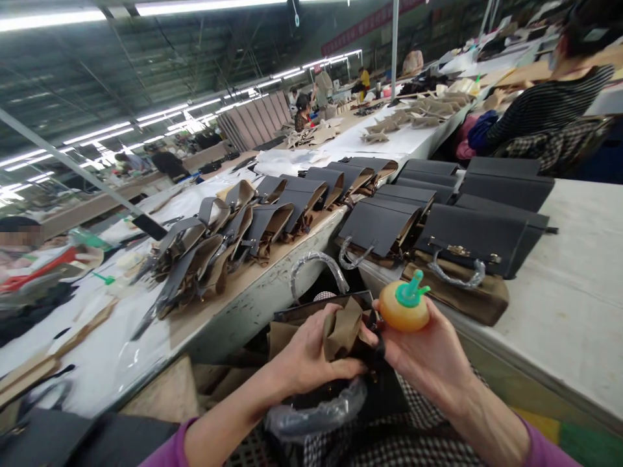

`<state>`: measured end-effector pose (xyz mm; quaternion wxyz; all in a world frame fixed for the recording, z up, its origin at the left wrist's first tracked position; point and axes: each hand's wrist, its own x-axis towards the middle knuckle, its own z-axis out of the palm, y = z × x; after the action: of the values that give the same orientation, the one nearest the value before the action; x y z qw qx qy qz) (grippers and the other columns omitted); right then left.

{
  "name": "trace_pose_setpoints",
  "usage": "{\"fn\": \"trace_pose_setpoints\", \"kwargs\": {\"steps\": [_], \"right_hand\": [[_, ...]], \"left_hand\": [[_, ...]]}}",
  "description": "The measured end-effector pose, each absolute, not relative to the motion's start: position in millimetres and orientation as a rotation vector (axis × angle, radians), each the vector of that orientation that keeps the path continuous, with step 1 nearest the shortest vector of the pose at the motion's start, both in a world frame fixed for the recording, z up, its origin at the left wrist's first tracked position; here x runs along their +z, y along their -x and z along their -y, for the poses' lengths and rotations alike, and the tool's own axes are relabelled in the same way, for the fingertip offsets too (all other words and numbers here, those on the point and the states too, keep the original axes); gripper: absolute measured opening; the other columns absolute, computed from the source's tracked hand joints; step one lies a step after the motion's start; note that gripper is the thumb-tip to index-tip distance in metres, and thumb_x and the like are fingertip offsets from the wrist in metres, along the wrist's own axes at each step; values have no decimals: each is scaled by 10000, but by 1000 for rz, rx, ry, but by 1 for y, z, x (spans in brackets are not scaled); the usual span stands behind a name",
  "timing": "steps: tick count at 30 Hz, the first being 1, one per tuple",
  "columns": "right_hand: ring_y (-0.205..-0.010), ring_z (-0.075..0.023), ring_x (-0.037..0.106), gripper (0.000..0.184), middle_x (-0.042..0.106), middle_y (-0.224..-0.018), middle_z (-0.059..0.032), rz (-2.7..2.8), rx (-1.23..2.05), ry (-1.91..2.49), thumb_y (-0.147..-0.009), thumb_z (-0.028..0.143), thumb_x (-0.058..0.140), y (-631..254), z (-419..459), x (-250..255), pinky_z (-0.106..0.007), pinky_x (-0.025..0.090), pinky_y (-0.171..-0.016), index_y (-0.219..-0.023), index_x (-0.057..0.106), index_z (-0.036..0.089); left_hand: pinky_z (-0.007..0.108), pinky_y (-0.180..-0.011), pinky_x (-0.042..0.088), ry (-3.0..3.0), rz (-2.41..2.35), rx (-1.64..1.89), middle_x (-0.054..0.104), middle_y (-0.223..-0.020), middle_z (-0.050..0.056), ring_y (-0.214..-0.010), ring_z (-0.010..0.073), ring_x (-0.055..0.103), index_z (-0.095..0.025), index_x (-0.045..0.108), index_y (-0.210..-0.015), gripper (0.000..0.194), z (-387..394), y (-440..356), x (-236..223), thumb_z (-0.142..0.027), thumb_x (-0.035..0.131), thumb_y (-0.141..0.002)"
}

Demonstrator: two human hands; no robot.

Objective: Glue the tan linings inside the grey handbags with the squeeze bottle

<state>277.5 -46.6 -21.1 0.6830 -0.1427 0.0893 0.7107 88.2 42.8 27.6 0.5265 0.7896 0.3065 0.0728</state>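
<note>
On my lap lies a black handbag with a brown lining bunched up at its opening. One handle, wrapped in clear plastic, hangs toward me; a second wrapped handle arches up on the far side. My left hand is closed around the folded lining. In my right hand is a squeeze bottle of amber liquid with a green nozzle pointing up. The right fingertips also reach the bag's edge beside the lining, and what they pinch there is hidden.
Several unfinished black handbags line the left table. More handbags lie on the right table, close to my right hand. A person in a striped top sits at the far right. A slanted pole crosses the left side.
</note>
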Motion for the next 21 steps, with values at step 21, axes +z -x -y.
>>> {"fn": "trace_pose_setpoints", "kwargs": {"steps": [21], "right_hand": [[-1181,-417,676,465,650,-1335,-314,-67,1710,595,-806,391,840,-342,88,-35,-459,620,-887,-1121,714,73]], "left_hand": [[438,-1093,473,-1720,-895,588,673,-1339,115,-1251,329,610,-196,705,-1161,430,-65,-28,-2,-562,626,-950]]}}
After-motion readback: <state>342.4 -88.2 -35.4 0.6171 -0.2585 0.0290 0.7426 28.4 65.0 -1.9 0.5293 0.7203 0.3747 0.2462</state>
